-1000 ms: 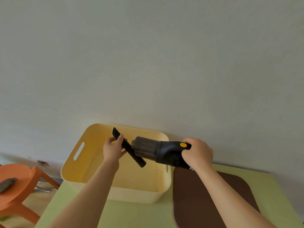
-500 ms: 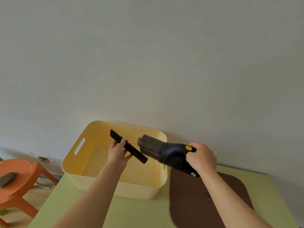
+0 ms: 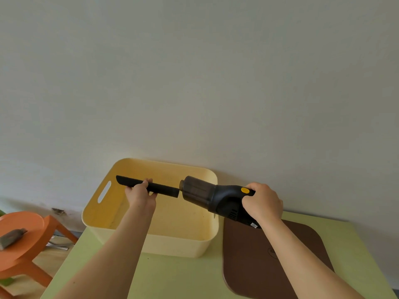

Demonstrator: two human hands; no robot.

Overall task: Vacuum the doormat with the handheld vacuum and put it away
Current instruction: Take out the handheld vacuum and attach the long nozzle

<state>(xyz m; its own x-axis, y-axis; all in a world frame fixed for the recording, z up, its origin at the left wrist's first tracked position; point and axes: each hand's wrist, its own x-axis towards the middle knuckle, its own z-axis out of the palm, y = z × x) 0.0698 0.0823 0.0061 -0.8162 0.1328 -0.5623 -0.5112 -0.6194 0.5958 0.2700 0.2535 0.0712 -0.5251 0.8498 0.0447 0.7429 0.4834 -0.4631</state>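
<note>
- Green table (image 3: pixel 172 277) against a pale wall carries a yellow bin (image 3: pixel 179 244) and brown doormat (image 3: pixel 259 266), lower right.
- Left hand (image 3: pixel 140 194) pinches a black nozzle (image 3: pixel 164 188) over the bin.
- Right hand (image 3: pixel 262 201) wraps the handheld vacuum (image 3: pixel 213 198), its mouth just beside the nozzle's end.

left hand (image 3: pixel 140 194) grips long black plastic crevice nozzle (image 3: pixel 148 186), level, its end just beside the intake | right hand (image 3: pixel 262 201) holds black handheld vacuum (image 3: pixel 216 198) | both above pale yellow plastic bin (image 3: pixel 179 244) | brown rounded doormat (image 3: pixel 254 255) on green table (image 3: pixel 172 277)
</note>
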